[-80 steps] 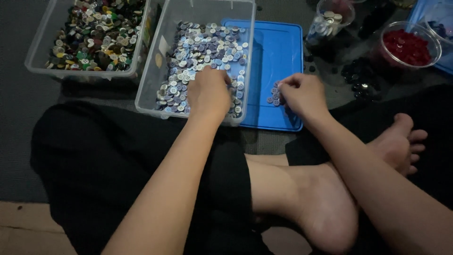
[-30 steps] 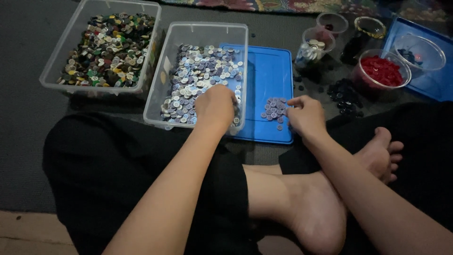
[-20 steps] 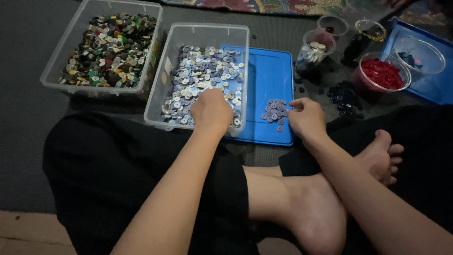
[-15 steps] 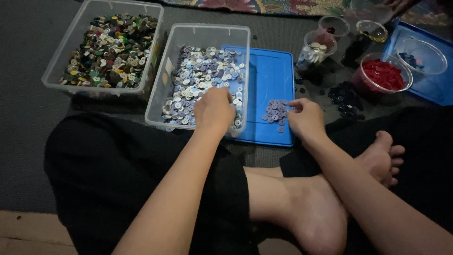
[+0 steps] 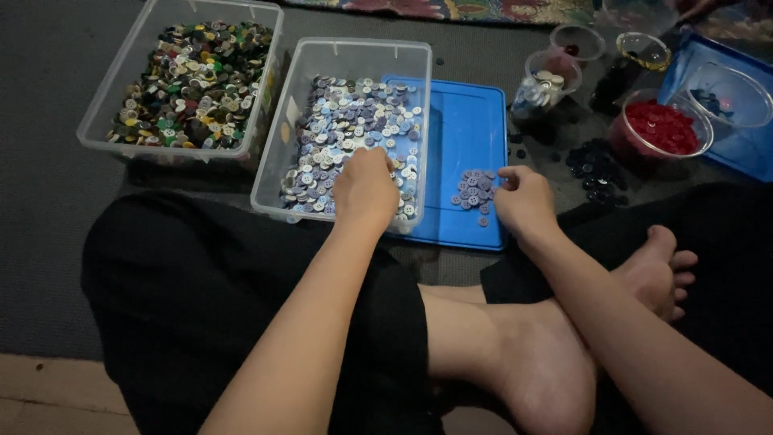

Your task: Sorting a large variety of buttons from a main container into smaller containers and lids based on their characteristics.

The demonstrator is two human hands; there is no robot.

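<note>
My left hand point(image 5: 366, 189) reaches into a clear plastic bin point(image 5: 322, 56) filled with pale blue, white and grey buttons point(image 5: 346, 129), fingers curled down among them. My right hand point(image 5: 523, 201) rests on the right edge of a blue lid point(image 5: 463, 121), fingertips pinched close beside a small heap of purple-grey buttons point(image 5: 475, 193) lying on the lid. Whether either hand has a button between its fingers is hidden. I sit cross-legged on a dark mat, bare feet in front of me.
A second clear bin point(image 5: 121, 97) of mixed coloured buttons stands at the left. At the right are a red-button bowl point(image 5: 664, 129), a loose black-button pile point(image 5: 592, 165), several small cups point(image 5: 547, 80) and a blue tray point(image 5: 725, 89) holding a clear bowl.
The view has tilted so the bins sit lower in the frame. My right hand slid slightly right of the purple-grey heap. My left hand stays in the pale-button bin.
</note>
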